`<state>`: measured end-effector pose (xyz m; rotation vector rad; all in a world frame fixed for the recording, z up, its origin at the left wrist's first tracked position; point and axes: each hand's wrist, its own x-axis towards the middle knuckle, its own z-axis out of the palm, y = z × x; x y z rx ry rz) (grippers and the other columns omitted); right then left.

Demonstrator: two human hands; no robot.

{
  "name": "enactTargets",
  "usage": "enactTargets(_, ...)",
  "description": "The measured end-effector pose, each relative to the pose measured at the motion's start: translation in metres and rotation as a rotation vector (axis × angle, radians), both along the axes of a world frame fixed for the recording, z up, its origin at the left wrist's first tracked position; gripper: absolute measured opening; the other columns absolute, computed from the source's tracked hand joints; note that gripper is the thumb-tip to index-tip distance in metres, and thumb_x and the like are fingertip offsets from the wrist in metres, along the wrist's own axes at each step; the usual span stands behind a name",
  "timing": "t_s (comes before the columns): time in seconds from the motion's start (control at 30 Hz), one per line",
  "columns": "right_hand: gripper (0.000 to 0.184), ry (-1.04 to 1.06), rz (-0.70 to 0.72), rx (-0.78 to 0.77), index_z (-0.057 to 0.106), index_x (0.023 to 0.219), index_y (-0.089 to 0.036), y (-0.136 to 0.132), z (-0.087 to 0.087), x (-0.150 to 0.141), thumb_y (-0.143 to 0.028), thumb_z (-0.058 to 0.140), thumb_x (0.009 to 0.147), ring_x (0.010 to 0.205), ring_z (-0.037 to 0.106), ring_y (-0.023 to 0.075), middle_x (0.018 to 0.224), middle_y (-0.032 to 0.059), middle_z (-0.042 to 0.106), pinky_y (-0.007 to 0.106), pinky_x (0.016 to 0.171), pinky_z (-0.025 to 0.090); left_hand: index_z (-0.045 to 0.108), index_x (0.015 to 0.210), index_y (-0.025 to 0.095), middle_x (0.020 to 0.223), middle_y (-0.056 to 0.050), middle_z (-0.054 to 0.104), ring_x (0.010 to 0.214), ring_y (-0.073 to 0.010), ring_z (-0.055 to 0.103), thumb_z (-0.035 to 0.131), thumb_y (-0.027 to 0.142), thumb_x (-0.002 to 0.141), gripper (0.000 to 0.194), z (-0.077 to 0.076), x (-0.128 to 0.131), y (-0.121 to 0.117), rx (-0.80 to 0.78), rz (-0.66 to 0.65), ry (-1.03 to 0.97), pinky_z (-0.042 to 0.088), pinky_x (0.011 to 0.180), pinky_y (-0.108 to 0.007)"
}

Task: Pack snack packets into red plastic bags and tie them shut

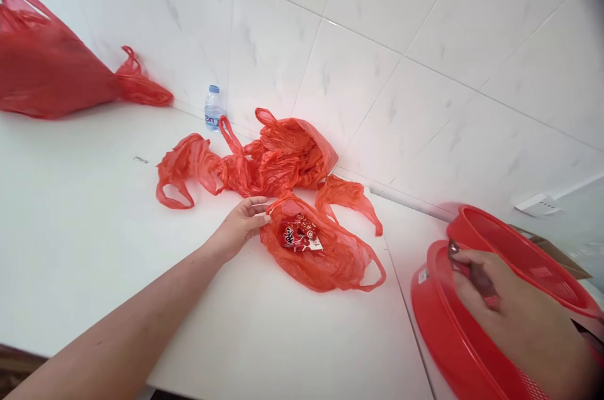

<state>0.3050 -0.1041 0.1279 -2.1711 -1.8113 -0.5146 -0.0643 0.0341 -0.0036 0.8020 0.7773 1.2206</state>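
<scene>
My left hand pinches the left rim of an open red plastic bag on the white table. Inside the bag lie small red printed packets with white lettering. Over at the right, my right hand is above a red plastic basket, its fingers curled closed. Bits of red show between those fingers, but blur and the hand itself hide what they are. Most of the basket's inside is covered by this hand.
Crumpled red plastic bags lie behind the open bag, near a small water bottle by the tiled wall. A full-looking red bag rests at far left. A second red basket and cardboard stand at right.
</scene>
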Motion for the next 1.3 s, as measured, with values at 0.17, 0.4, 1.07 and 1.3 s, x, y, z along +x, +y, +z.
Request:
enactTargets(0.17, 0.022, 0.173, 0.462, -0.043, 0.057, 0.101, -0.028, 0.015, -0.023, -0.094, -0.036, 0.044, 0.085, 0.074, 0.067, 0.0193, 0.092, 0.0026, 0.070, 0.029, 0.060, 0.049, 0.054, 0.105, 0.020, 0.111, -0.007, 0.061, 0.089, -0.0147, 0.064, 0.077, 0.019, 0.064, 0.047, 0.001, -0.001, -0.001, 0.027, -0.017, 0.001, 0.051, 0.079, -0.030)
enactTargets(0.4, 0.030, 0.245, 0.473, -0.236, 0.050, 0.116, -0.030, 0.059, -0.060, -0.114, -0.033, 0.042, 0.088, 0.102, 0.060, 0.0205, 0.121, 0.0011, 0.058, 0.034, 0.080, 0.049, 0.053, 0.104, 0.020, 0.101, -0.005, 0.061, 0.084, -0.0136, 0.063, 0.079, 0.019, 0.062, 0.050, -0.001, -0.004, 0.002, 0.020, 0.016, -0.036, 0.050, 0.076, -0.029)
enactTargets(1.07, 0.027, 1.253, 0.148, 0.149, 0.063, 0.083, -0.017, 0.040, -0.072, -0.070, -0.043, 0.063, 0.075, 0.061, 0.057, 0.0144, 0.071, 0.0023, 0.064, 0.026, 0.054, 0.042, 0.053, 0.107, 0.020, 0.102, -0.006, 0.060, 0.075, -0.0131, 0.059, 0.071, 0.009, 0.058, 0.054, 0.082, 0.004, 0.005, 0.248, 0.142, 0.190, 0.047, 0.065, -0.027)
enactTargets(1.3, 0.018, 1.394, 0.357, 0.626, 0.063, 0.085, -0.019, 0.035, -0.019, -0.070, -0.034, 0.066, 0.077, 0.065, 0.059, 0.0122, 0.087, 0.0030, 0.065, 0.024, 0.055, 0.043, 0.058, 0.106, 0.020, 0.104, -0.005, 0.059, 0.088, -0.0167, 0.060, 0.062, 0.000, 0.064, 0.046, 0.170, 0.009, -0.014, 0.643, 0.313, 0.214, 0.049, 0.070, -0.028)
